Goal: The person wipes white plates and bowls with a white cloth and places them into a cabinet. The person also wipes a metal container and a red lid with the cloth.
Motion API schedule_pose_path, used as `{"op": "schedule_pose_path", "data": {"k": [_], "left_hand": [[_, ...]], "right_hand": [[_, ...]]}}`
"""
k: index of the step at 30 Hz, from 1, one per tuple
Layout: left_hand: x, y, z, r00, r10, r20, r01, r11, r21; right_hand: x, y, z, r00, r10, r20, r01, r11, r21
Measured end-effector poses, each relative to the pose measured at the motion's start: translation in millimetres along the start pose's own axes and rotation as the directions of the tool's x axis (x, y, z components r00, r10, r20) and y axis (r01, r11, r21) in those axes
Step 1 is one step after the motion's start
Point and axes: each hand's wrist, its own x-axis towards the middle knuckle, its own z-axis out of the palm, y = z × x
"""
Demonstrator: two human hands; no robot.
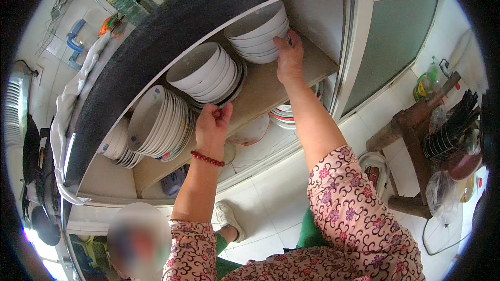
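Note:
Inside a low cabinet, my right hand (290, 58) grips the right side of a stack of white bowls (259, 35), its thumb against the outer wall. Left of that stands another stack of white bowls (205, 72), resting on plates with dark rims (243, 76). My left hand (214, 123) is at the front edge of these plates, fingers curled at the rim; the fingertips are partly hidden. Both bowl stacks lean in view on the upper shelf (261, 89). A red bead bracelet (207, 159) circles my left wrist.
Stacked plates (160, 125) and smaller bowls (115, 138) stand further left. Below the shelf are red-rimmed dishes (284, 115). A dark countertop edge (156, 35) overhangs the cabinet. A frosted-glass door (390, 47) lies right, near a wooden stool (410, 136).

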Motion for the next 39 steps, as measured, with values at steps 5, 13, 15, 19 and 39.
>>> {"op": "schedule_pose_path", "data": {"k": [5,13,15,19,39], "left_hand": [[-13,-1,-14,0.989,-0.027,0.143,0.016,0.997,0.071],[-16,-2,-27,0.979,-0.101,0.177,0.091,0.994,0.065],[-14,2,-34,0.98,-0.103,0.171,0.086,0.99,0.107],[-16,9,-36,0.956,-0.162,0.245,0.118,0.976,0.185],[-19,14,-40,0.908,-0.022,0.418,-0.05,0.986,0.16]], "right_hand": [[-4,6,8,0.991,-0.129,0.033,0.133,0.96,-0.245],[-44,-1,35,0.996,0.022,-0.085,-0.07,0.794,-0.604],[-56,-13,44,0.975,0.215,-0.049,-0.204,0.798,-0.567],[-60,-26,47,0.851,0.415,0.32,-0.128,0.757,-0.641],[-12,-20,5,0.974,0.222,-0.042,-0.225,0.935,-0.274]]}}
